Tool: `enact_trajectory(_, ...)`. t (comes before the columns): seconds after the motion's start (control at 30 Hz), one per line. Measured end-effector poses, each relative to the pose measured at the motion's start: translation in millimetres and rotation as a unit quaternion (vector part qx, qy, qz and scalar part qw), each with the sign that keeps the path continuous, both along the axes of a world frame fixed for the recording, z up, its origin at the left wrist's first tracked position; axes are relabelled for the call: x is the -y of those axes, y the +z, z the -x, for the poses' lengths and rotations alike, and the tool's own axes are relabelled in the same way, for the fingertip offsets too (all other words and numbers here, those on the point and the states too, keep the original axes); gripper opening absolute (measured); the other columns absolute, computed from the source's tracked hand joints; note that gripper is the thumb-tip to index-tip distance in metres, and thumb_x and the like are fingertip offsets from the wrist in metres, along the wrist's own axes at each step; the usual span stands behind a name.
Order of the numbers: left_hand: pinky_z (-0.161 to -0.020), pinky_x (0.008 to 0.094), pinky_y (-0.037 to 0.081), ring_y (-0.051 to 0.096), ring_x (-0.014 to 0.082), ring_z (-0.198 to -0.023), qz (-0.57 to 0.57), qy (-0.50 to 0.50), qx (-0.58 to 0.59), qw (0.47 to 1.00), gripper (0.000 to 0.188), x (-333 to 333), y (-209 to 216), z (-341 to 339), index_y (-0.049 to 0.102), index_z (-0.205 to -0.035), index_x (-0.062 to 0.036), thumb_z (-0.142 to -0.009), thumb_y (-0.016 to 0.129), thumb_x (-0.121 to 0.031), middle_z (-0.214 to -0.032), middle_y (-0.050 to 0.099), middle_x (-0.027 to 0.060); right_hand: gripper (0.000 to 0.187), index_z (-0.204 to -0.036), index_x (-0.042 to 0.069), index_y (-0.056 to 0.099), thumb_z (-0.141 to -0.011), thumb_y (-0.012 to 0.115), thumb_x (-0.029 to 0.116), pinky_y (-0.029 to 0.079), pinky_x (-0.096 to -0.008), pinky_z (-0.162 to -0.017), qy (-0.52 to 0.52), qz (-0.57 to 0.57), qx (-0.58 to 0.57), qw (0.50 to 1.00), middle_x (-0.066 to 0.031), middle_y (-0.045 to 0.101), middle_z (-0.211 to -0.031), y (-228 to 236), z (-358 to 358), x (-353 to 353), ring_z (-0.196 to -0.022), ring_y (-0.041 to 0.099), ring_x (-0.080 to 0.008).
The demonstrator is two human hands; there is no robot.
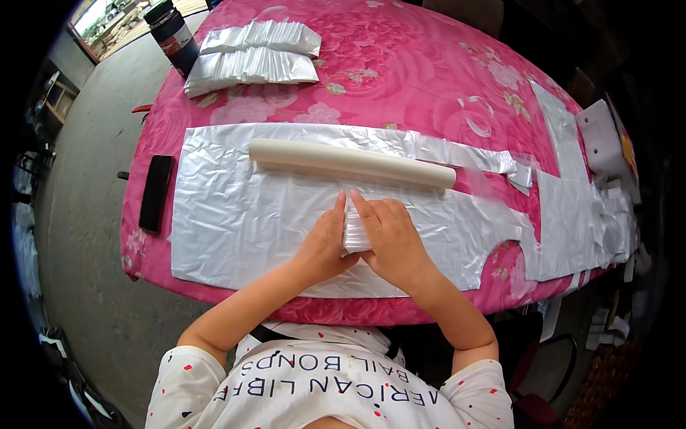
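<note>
Two hands pressed on one small folded stack [355,232] of white plastic, pleated, edges showing as fine layered lines. Stack narrow and upright in frame, lying flat on a wide silver-white sheet [236,214] spread over the pink floral table [400,79]. Left hand [325,243] against the stack's left edge, fingers straight and close together, pointing away from the body. Right hand [393,239] laid over the stack's right side and top, fingers together, index tip touching the stack's far end. Both hands closed in on the stack from either side, thumbs hidden; whether pinched underneath, cannot tell. Only a thin strip of stack visible between the two hands.

Stack position: near middle of sheet, just this side of a long cream tube [350,163] lying crosswise on the sheet, not touching it.

Elsewhere: two piles of folded plastic [254,53] at far left of table, dark cylinder cup [171,32] beside them at the table's edge. Black flat slab [156,193] at left table edge, just off the sheet. More cut plastic pieces [579,214] heaped at right end.
</note>
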State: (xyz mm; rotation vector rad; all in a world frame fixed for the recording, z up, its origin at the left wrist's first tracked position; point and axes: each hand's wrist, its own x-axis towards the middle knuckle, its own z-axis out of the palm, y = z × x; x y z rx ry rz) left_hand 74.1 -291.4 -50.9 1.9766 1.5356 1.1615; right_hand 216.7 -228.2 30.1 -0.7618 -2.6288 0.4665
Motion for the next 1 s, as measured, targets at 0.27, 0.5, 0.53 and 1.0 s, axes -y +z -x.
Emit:
enact_trajectory(0.27, -0.092, 0.0428, 0.037, 0.05, 0.034, -0.104, -0.019, -0.033, -0.058, 0.998, 0.1, 8.3, 37.2, 17.5, 0.016, -0.139, -0.0001, -0.059, 0.076, -0.011, -0.113, 0.052, 0.0198, 0.075, -0.127, 0.009, 0.044, -0.059, 0.073, -0.001, 0.043, -0.0359, -0.083, 0.05, 0.188, -0.145, 0.97, -0.0097, 0.053, -0.097, 3.2, -10.4, -10.4, -0.09, 0.051, -0.0262)
enact_trajectory(0.5, -0.1, 0.042, 0.03, 0.044, 0.0322, -0.115, 0.051, -0.078, 0.11, 0.99, 0.111, 20.7, 34.3, 22.8, 0.008, -0.141, -0.0007, -0.06, 0.08, -0.024, -0.125, 0.046, 0.0173, 0.076, -0.125, 0.008, 0.046, -0.057, 0.08, 0.004, 0.042, -0.0306, -0.085, -0.004, 0.326, -0.235, 0.916, -0.0071, 0.053, -0.105, -52.0, -28.3, -5.8, -0.098, 0.051, -0.021)
enact_trajectory(0.53, -0.101, 0.0419, 0.03, 0.043, 0.0331, -0.115, 0.073, -0.081, 0.107, 0.988, 0.113, 21.5, 26.2, 20.1, 0.006, -0.141, -0.0007, -0.06, 0.081, -0.025, -0.126, 0.045, 0.0178, 0.076, -0.124, 0.008, 0.046, -0.057, 0.081, 0.005, 0.042, -0.0313, -0.087, -0.016, 0.279, -0.2, 0.939, -0.0078, 0.053, -0.107, -57.6, -28.6, -7.9, -0.1, 0.051, -0.0221)
enact_trajectory(1.0, -0.094, 0.0416, 0.039, 0.05, 0.0327, -0.108, 0.021, -0.07, 0.008, 0.997, 0.092, 26.7, 28.2, 12.4, 0.033, -0.132, -0.0043, -0.055, 0.082, -0.016, -0.115, 0.052, 0.0159, 0.05, -0.097, 0.002, 0.054, -0.06, 0.081, 0.022, 0.046, -0.0323, -0.063, -0.354, 0.205, -0.14, 0.902, -0.0098, 0.058, -0.084, -48.3, -51.1, 69.7, -0.073, 0.056, -0.0221)
